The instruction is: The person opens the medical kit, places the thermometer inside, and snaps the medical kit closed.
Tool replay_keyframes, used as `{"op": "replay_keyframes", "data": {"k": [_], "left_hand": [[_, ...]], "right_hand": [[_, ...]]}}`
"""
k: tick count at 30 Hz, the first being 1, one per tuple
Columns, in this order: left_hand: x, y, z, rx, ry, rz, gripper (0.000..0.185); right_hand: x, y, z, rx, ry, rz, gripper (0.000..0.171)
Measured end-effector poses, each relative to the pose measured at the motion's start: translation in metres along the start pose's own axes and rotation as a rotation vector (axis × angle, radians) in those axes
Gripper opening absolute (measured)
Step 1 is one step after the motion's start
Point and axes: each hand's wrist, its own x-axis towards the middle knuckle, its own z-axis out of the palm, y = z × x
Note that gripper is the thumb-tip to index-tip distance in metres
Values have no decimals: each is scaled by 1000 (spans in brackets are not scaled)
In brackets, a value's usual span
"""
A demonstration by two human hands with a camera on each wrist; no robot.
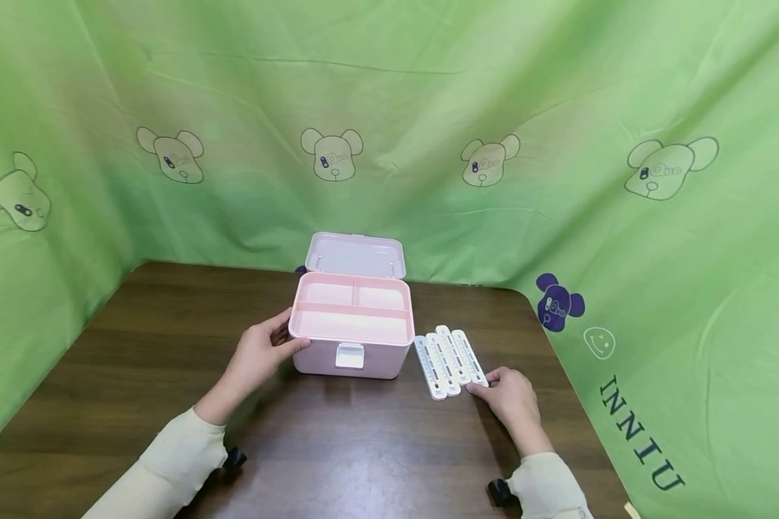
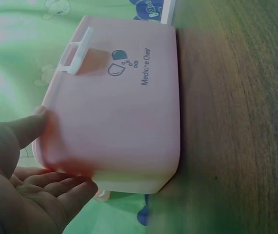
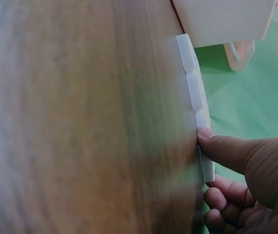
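Note:
A pink medicine chest (image 1: 379, 359) stands with its lid (image 1: 355, 254) raised at the back and a divided tray (image 1: 353, 310) inside its top. At its front left corner my left hand (image 1: 260, 352) grips it, thumb on the front near the rim and fingers along the side. "Medicine Chest" is printed on the front (image 2: 124, 107). Right of the chest, several flat white thermometers (image 1: 438, 364) lie side by side, slightly staggered. My right hand (image 1: 511, 396) pinches the near end of the rightmost thermometer (image 1: 469, 357) between thumb and fingers, close over the table.
A brown wooden table (image 1: 337, 447) carries everything. Green cloth (image 1: 415, 202) with printed bear heads hangs behind it and along both sides. The chest's white latch (image 1: 350, 355) sticks out at the front.

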Motion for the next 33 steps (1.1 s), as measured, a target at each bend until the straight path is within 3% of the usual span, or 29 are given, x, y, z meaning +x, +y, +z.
{"op": "replay_keyframes", "data": {"k": [6, 17, 22, 27, 33], "left_hand": [[-1, 2, 0, 9, -1, 0, 72], [-2, 2, 0, 47, 26, 6, 73], [-3, 3, -1, 60, 38, 29, 78], [-3, 4, -2, 133, 41, 65, 75], [-2, 5, -2, 156, 53, 39, 78]], "right_hand": [[-2, 9, -8, 49, 15, 28, 36], [16, 34, -35, 135, 6, -125, 30], [21, 27, -48, 158, 37, -228, 31], [22, 13, -61, 171, 44, -276, 32], [22, -9, -74, 180, 44, -342, 34]]}}
